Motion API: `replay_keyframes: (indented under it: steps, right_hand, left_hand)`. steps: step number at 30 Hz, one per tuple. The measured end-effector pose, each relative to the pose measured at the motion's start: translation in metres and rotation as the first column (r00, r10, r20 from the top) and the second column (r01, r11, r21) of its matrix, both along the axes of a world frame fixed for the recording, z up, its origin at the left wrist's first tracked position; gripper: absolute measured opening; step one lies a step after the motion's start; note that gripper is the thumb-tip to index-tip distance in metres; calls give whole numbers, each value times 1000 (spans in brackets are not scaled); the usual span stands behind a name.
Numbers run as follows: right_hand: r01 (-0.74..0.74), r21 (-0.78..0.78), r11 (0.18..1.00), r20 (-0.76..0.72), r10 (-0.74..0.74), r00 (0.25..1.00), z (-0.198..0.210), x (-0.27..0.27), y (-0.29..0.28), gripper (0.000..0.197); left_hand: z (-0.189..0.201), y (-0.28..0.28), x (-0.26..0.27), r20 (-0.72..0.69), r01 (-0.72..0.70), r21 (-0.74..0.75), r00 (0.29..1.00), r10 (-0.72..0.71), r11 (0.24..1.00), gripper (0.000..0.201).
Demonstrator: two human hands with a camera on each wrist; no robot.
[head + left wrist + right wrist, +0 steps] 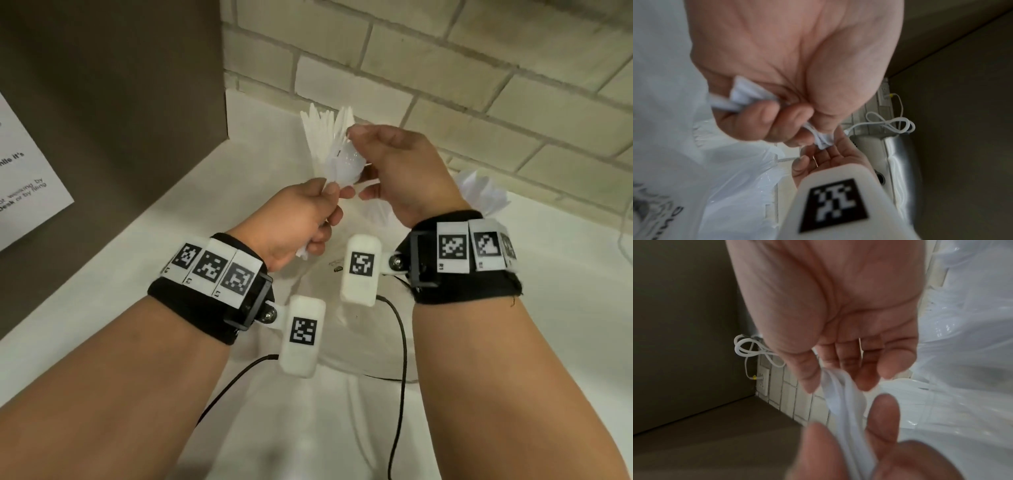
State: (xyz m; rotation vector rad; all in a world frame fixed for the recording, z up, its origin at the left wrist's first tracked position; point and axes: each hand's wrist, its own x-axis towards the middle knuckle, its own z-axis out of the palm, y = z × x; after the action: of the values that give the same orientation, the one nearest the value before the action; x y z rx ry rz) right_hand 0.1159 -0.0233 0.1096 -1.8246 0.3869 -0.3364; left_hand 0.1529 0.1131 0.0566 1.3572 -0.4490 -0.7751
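a white bench (102,342) runs into a corner, with a pale brick wall (445,68) behind it and a brown panel (120,102) on the left carrying a paper sign (24,178). from above, both hands are raised over a thin plastic bag (363,346) that lies on the bench. the left hand (301,219) is clenched round a twisted white strip (342,164) of plastic. the right hand (400,171) pinches the top of the strip between thumb and forefinger, its other fingers loose. the strip is up in the air between the two hands. just behind it stands a fan of white cutlery (322,130), close to the wall.

from the left wrist, the picture is blurred. the left fingers are curled tight on the strip, which sticks out at both sides of the fist. the right palm sits just beyond, turned up. the bag fills the left side, and a white cable (890,123) loops near a socket (884,94) on the wall.

from the right wrist, also blurred, the strip runs between the right thumb and fingers and down into the left fingers in front. the bag lies to the right, the cable and socket to the left.
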Motion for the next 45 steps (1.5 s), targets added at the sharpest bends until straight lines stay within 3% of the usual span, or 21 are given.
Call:
replay_keyframes:
  steps: [3,6,8,13,16,19,23,25,28,31,34,40,43,45]
  right_hand:
    - [17,-27,999,-13,-18,1000,-4,-12,-1,23]
    - [69,63,996,-15,-68,998,-4,-22,-6,44]
    - [34,135,990,15,-36,999,-6,-28,-10,46]
    - [-85,52,995,-23,86,996,-11,-40,-19,38]
    - [-110,7,994,-6,110,994,-16,-39,-18,47]
    - [-81,49,996,57,78,995,-19,-38,-17,31]
    - [-28,-24,999,48,29,998,-21,-37,-19,10]
    - [25,-86,996,45,-21,999,-18,-37,-26,9]
    - [241,-159,958,125,-222,967,-2,-41,-48,15]
    - [445,-228,866,320,-364,874,18,-38,-76,15]
    - [533,-366,763,404,-386,829,23,-20,-100,17]
    - [429,-643,634,266,-341,902,-3,18,-116,22]
    - [316,-688,653,40,-400,916,-30,30,-117,24]
    - [226,-733,641,-117,-447,887,-50,35,-116,40]
  left_hand:
    - [-1,-3,-9,133,-14,73,991,4,997,19]
    - [-2,-5,-11,215,-35,87,976,16,996,18]
    - [-4,-6,-11,242,-45,92,970,21,995,23]
    - [-5,-9,-12,222,-83,77,973,64,994,27]
    - [-3,-10,-15,152,-40,45,988,32,998,25]
    - [-3,-9,-16,92,-7,8,996,6,1000,24]
    - [-4,-12,-17,106,12,39,994,-16,999,24]
    - [-6,-15,-16,100,-55,30,994,52,998,23]
    - [-9,-18,-10,110,-161,51,982,155,986,23]
    - [-9,-18,-6,106,-181,62,979,174,982,23]
    - [-7,-21,-5,115,-192,87,977,182,977,24]
    - [-6,-26,-1,275,-238,187,944,182,953,27]
    - [-6,-27,1,254,-229,219,952,171,948,31]
    - [-7,-27,2,241,-224,235,956,167,946,31]
